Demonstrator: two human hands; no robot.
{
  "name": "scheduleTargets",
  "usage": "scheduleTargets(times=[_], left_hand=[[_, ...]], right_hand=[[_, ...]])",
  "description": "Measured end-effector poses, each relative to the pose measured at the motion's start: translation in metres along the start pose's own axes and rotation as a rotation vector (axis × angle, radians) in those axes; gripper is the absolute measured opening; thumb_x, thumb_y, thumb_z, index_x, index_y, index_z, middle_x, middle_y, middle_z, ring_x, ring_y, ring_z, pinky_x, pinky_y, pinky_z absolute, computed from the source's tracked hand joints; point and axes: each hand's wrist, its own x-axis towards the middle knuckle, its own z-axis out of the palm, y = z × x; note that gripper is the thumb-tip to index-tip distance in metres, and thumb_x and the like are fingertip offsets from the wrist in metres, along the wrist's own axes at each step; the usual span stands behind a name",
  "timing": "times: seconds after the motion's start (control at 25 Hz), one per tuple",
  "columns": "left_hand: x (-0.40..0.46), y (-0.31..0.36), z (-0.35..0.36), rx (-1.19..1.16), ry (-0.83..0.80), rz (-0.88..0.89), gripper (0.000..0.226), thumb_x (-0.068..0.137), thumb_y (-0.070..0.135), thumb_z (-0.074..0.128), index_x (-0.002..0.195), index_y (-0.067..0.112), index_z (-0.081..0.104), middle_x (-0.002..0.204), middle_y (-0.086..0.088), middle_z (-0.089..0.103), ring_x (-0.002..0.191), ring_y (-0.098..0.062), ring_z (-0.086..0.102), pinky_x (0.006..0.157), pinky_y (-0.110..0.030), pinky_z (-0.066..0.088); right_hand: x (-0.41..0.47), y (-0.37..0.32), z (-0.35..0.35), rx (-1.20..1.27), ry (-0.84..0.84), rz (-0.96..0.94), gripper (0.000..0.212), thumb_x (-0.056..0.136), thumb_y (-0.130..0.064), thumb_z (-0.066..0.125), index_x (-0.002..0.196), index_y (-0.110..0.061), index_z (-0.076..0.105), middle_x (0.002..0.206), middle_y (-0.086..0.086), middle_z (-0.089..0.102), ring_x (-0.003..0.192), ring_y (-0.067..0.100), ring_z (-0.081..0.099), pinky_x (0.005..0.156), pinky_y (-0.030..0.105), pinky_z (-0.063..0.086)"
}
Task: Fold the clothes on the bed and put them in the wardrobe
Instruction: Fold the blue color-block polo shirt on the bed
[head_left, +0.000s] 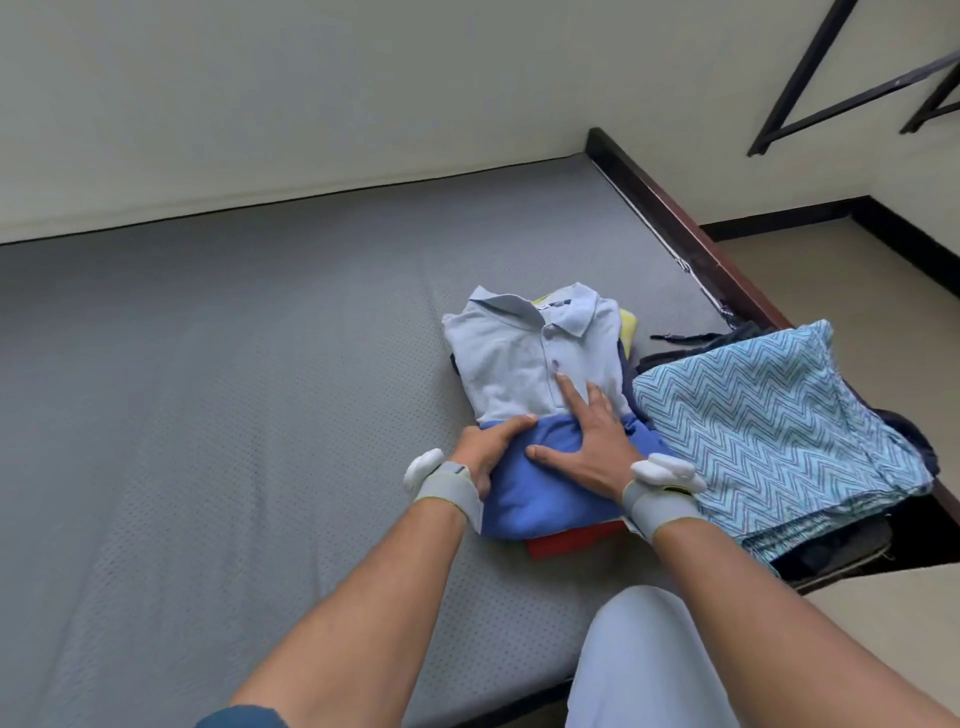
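Note:
A folded polo shirt (511, 364), pale blue above and deeper blue below, tops a small stack on the grey mattress (260, 364). Red (571, 540), yellow (627, 325) and dark garments peek out from under it. My left hand (491, 447) grips the stack's left edge, thumb over the top and fingers tucked beneath. My right hand (592, 441) lies flat on the shirt with fingers spread, pressing down. To the right, a second pile is topped by a turquoise zigzag-patterned cloth (769, 431) over dark clothes.
The bed's dark wooden frame (675, 218) runs along the right side, with beige floor beyond. A cream wall stands behind the mattress. A black metal frame (831, 67) hangs at the upper right. My knee in pale trousers (644, 665) is at the bottom.

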Motion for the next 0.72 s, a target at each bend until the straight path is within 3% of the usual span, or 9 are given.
scheduleTargets(times=[0.12, 0.32, 0.44, 0.52, 0.56, 0.64, 0.72], left_hand=[[-0.002, -0.004, 0.009, -0.026, 0.091, 0.041, 0.043, 0.066, 0.029, 0.084, 0.096, 0.007, 0.063, 0.096, -0.012, 0.071, 0.085, -0.025, 0.07, 0.077, -0.034, 0.058], [-0.028, -0.011, -0.023, 0.064, 0.14, 0.16, 0.017, 0.074, 0.023, 0.077, 0.072, 0.009, 0.069, 0.074, -0.009, 0.071, 0.069, -0.02, 0.066, 0.07, -0.032, 0.055], [-0.046, -0.018, -0.095, 0.175, 0.228, 0.188, 0.024, 0.073, 0.025, 0.078, 0.073, 0.001, 0.073, 0.075, -0.015, 0.073, 0.07, -0.021, 0.065, 0.067, -0.033, 0.052], [-0.062, -0.025, -0.133, 0.242, 0.274, 0.177, 0.037, 0.066, 0.034, 0.081, 0.076, -0.001, 0.073, 0.076, -0.015, 0.073, 0.071, -0.02, 0.064, 0.068, -0.037, 0.051], [-0.071, -0.03, -0.145, 0.279, 0.312, 0.183, 0.045, 0.062, 0.04, 0.082, 0.08, 0.0, 0.072, 0.08, -0.015, 0.073, 0.074, -0.02, 0.064, 0.072, -0.04, 0.052], [-0.081, -0.037, -0.147, 0.404, 0.422, 0.276, 0.068, 0.061, 0.043, 0.085, 0.108, 0.001, 0.06, 0.105, -0.016, 0.067, 0.098, -0.025, 0.063, 0.086, -0.041, 0.048], [-0.089, -0.033, -0.137, 0.634, 0.596, 0.487, 0.101, 0.062, 0.048, 0.083, 0.14, 0.009, 0.031, 0.141, -0.015, 0.043, 0.131, -0.03, 0.041, 0.104, -0.044, 0.036]], right_hand=[[-0.003, -0.001, -0.001, 0.091, -0.022, -0.005, 0.102, 0.074, -0.057, 0.073, 0.148, -0.052, 0.003, 0.162, 0.01, 0.002, 0.15, 0.024, 0.002, 0.12, 0.047, 0.014], [-0.021, -0.03, 0.014, 0.152, -0.071, -0.011, 0.102, 0.072, -0.064, 0.07, 0.15, -0.049, 0.006, 0.161, 0.013, 0.011, 0.15, 0.02, 0.007, 0.12, 0.035, 0.014], [-0.044, -0.075, 0.055, 0.102, -0.021, -0.045, 0.094, 0.065, -0.084, 0.041, 0.148, -0.049, 0.018, 0.155, 0.004, 0.028, 0.146, 0.018, 0.02, 0.117, 0.041, 0.021], [-0.055, -0.099, 0.076, 0.002, 0.057, -0.027, 0.08, 0.074, -0.079, 0.031, 0.147, -0.048, 0.022, 0.153, -0.003, 0.027, 0.145, 0.017, 0.019, 0.114, 0.05, 0.016], [-0.058, -0.104, 0.084, -0.049, 0.075, -0.009, 0.072, 0.083, -0.074, 0.031, 0.148, -0.047, 0.019, 0.157, -0.005, 0.019, 0.147, 0.015, 0.012, 0.113, 0.056, 0.01], [-0.055, -0.093, 0.087, -0.071, 0.031, 0.06, 0.062, 0.093, -0.065, 0.032, 0.149, -0.049, 0.011, 0.161, -0.013, 0.0, 0.148, 0.01, -0.004, 0.11, 0.066, 0.003], [-0.051, -0.082, 0.088, -0.029, -0.056, 0.105, 0.061, 0.095, -0.064, 0.03, 0.149, -0.05, 0.007, 0.16, -0.019, -0.007, 0.149, 0.014, -0.008, 0.11, 0.069, 0.008]])
